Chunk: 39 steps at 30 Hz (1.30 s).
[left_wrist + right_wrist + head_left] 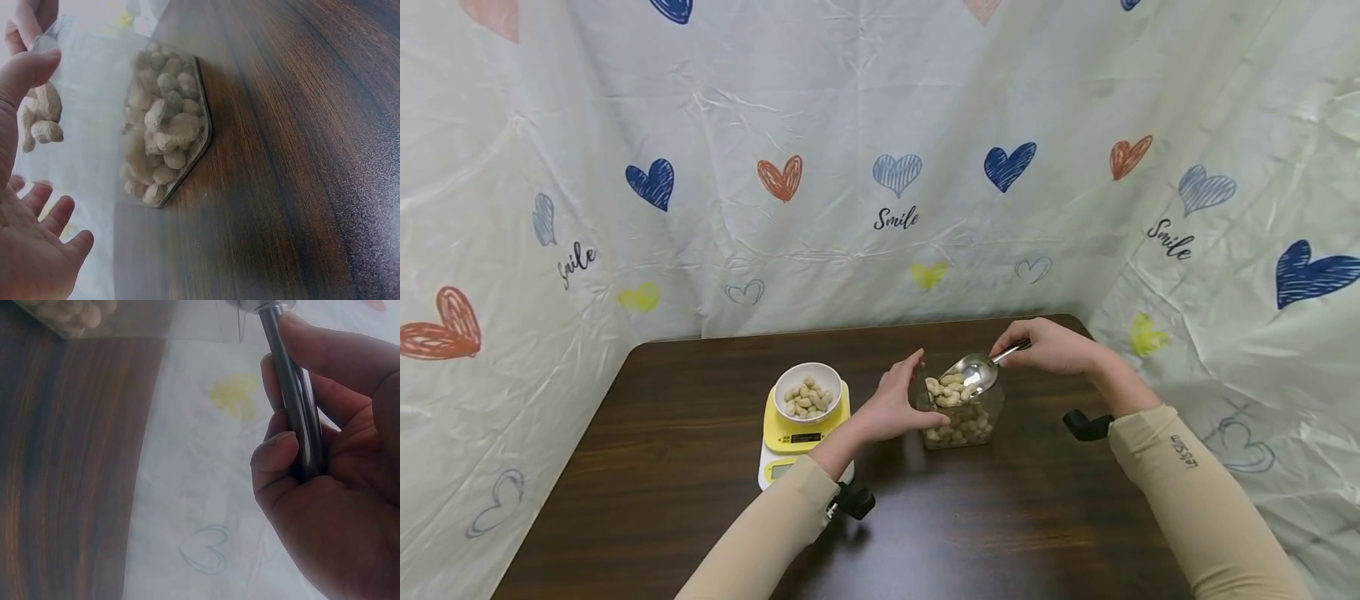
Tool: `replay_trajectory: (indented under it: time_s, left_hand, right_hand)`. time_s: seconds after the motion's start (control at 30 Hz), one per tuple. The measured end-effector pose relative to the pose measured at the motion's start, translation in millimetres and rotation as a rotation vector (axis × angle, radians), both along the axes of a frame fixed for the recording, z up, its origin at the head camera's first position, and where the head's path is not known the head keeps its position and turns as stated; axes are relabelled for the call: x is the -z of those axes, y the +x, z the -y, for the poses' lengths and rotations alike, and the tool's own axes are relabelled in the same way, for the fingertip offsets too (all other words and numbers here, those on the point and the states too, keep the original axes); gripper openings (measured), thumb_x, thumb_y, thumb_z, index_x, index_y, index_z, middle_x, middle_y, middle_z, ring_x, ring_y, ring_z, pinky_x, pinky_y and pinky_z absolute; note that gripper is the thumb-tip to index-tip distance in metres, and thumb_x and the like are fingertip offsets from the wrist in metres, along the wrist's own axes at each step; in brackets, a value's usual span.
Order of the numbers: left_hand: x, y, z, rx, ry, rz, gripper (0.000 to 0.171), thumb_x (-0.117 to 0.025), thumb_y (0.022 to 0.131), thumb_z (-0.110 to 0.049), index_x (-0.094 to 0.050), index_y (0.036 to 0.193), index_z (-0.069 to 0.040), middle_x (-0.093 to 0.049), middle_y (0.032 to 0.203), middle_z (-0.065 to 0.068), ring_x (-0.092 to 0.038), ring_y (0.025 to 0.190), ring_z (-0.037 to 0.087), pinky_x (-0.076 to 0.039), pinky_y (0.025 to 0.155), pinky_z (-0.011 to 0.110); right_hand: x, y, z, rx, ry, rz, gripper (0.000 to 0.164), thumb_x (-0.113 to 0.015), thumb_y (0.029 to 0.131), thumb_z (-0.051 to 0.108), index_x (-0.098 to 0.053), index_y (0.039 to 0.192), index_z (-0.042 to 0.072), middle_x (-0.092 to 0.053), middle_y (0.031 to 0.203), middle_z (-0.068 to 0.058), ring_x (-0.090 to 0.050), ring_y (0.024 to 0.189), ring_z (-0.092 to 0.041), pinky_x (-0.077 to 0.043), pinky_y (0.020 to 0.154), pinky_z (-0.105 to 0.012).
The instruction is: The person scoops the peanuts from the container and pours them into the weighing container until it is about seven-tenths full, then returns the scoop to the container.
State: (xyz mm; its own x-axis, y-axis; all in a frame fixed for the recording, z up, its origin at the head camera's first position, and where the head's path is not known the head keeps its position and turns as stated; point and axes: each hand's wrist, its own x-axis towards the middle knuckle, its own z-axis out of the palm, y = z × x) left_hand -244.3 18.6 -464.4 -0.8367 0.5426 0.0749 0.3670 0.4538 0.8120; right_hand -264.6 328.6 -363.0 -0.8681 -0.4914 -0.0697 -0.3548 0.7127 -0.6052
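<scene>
My right hand [1051, 346] grips the dark handle [294, 394] of a metal scoop [979, 372], fingers wrapped round it. The scoop slants down to the left over a clear plastic container [998, 408], with several peanuts at its mouth. More unshelled peanuts [165, 125] lie in the container's lower part. My left hand [895, 400] is at the container's left side, thumb along the front and fingers spread toward the back. In the left wrist view its fingers are spread and extended, with the thumb [31, 75] overlapping the container's upper part.
A yellow and white kitchen scale [788, 438] stands left of my left hand. On it sits a white bowl [837, 377] with peanuts in it. The dark wooden table [685, 433] ends at a white curtain [827, 258] printed with hearts.
</scene>
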Motion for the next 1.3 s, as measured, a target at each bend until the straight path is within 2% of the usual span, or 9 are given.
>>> replay_trajectory:
  time_s: [0.23, 0.6, 1.03, 1.3]
  left_hand:
    - [2.7, -0.7, 1, 0.0, 0.014, 0.002, 0.118, -0.086, 0.077, -0.054, -0.014, 0.165, -0.026, -0.033, 0.158, 0.004, -0.038, 0.14, 0.029, -0.037, 0.109, 0.049]
    - [2.3, 0.0, 1, 0.006, 0.002, -0.005, 0.116, -0.085, 0.078, -0.054, -0.014, 0.165, -0.027, -0.031, 0.161, 0.004, -0.036, 0.14, 0.027, -0.036, 0.111, 0.05]
    - [0.3, 1.3, 1, -0.006, -0.011, -0.005, 0.114, -0.085, 0.078, -0.055, -0.017, 0.165, -0.027, -0.029, 0.162, 0.005, -0.025, 0.148, 0.034, -0.031, 0.114, 0.053]
    - [-0.6, 2.0, 1, -0.004, 0.001, 0.0, 0.114, -0.085, 0.078, -0.054, -0.017, 0.165, -0.027, -0.03, 0.161, 0.005, -0.028, 0.146, 0.032, -0.033, 0.112, 0.053]
  right_hand:
    - [0.3, 0.9, -1, 0.002, 0.003, -0.014, 0.013, -0.075, 0.096, 0.025, -0.078, 0.108, 0.02, -0.07, 0.114, 0.0, -0.063, 0.105, -0.021, -0.051, 0.085, -0.041]
    - [-4.0, 6.2, -5, 0.018, 0.02, -0.011, 0.015, -0.075, 0.096, 0.028, -0.078, 0.109, 0.02, -0.07, 0.114, 0.0, -0.063, 0.105, -0.021, -0.052, 0.083, -0.041]
    - [-3.5, 6.6, -11, 0.021, 0.001, 0.017, 0.016, -0.074, 0.096, 0.025, -0.077, 0.11, 0.018, -0.07, 0.114, -0.001, -0.063, 0.104, -0.021, -0.052, 0.083, -0.039]
    - [-4.1, 6.7, -7, -0.004, 0.005, 0.003, 0.016, -0.075, 0.096, 0.026, -0.078, 0.109, 0.018, -0.071, 0.113, -0.001, -0.064, 0.103, -0.019, -0.052, 0.082, -0.038]
